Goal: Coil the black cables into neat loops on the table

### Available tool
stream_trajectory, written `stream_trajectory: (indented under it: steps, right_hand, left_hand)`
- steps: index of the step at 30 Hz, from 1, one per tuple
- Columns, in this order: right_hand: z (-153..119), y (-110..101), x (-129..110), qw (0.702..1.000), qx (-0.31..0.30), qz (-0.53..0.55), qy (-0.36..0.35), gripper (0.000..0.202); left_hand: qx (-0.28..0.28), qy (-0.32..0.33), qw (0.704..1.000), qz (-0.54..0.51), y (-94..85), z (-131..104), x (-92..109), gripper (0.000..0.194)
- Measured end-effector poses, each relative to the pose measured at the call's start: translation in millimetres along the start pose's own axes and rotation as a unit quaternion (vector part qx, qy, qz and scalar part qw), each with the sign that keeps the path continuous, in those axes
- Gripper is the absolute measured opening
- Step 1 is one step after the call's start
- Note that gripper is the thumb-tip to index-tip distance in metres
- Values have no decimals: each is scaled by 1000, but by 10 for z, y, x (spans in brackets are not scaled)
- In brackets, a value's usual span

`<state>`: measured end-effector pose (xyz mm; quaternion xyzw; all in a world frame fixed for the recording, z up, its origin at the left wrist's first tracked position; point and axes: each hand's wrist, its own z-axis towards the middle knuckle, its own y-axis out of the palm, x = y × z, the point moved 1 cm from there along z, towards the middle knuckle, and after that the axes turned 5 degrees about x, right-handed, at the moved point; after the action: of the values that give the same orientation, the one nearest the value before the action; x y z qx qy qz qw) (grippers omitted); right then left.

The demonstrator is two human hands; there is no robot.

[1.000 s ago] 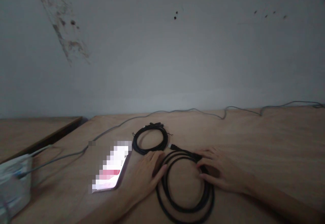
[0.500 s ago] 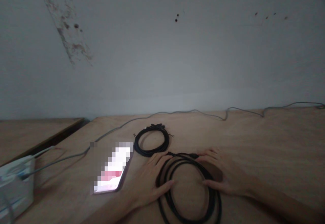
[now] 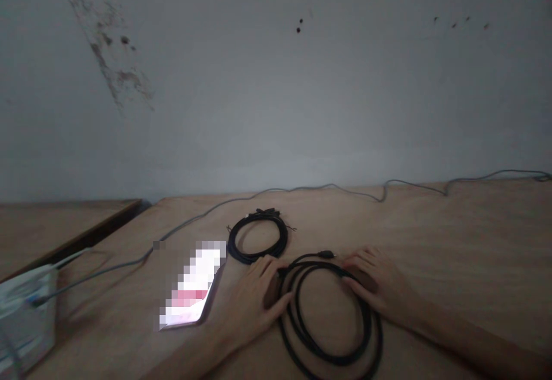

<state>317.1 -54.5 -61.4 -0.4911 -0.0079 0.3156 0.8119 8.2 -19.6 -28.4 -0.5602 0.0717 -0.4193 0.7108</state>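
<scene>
A loosely looped black cable (image 3: 334,360) lies on the wooden table in front of me, one end with a dark plug (image 3: 326,254) at the top of its loops. My left hand (image 3: 257,295) rests at the loops' left side, fingers stretched forward and thumb apart, touching the cable. At the upper right of the loops is my right hand (image 3: 376,279), its fingers spread and its thumb against or very near the cable. Just beyond my left fingertips sits a second black cable (image 3: 233,246), neatly coiled and tied.
Left of my left hand lies a phone (image 3: 196,288) with its screen lit and blurred out. A white power strip or box (image 3: 32,317) stands at the left edge. From it a thin grey cord (image 3: 202,215) runs along the back of the table (image 3: 466,253) by the wall (image 3: 345,98).
The looped cable has shifted slightly right, and its plug end now lies free of my right fingers. My right hand has moved slightly away. The coiled cable and phone stay put.
</scene>
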Motion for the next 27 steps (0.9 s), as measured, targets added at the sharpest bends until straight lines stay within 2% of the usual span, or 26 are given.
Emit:
stream_trajectory:
  steps: [4,7,11,15,21,27]
  right_hand:
    - [-13,-40,-45,1000,10,-5,-21,22]
    - [-32,-45,-48,999,16,-15,-36,22]
    - [-63,-3,0,1000,18,0,-13,21]
    - [-91,24,23,1000,7,27,15,26]
    - [-83,-15,-41,998,-26,40,-43,38]
    - [-73,-18,-49,999,3,25,-43,35]
  left_hand:
    - [25,4,999,-26,-15,8,36,32]
    - [22,-7,999,-35,-15,25,38,26]
    - [13,-11,999,-35,12,35,2,24]
    - [10,4,1000,-19,1,29,-1,25]
    - [-20,49,999,0,-84,32,83,30]
    - [-27,44,999,-1,-62,36,75,40]
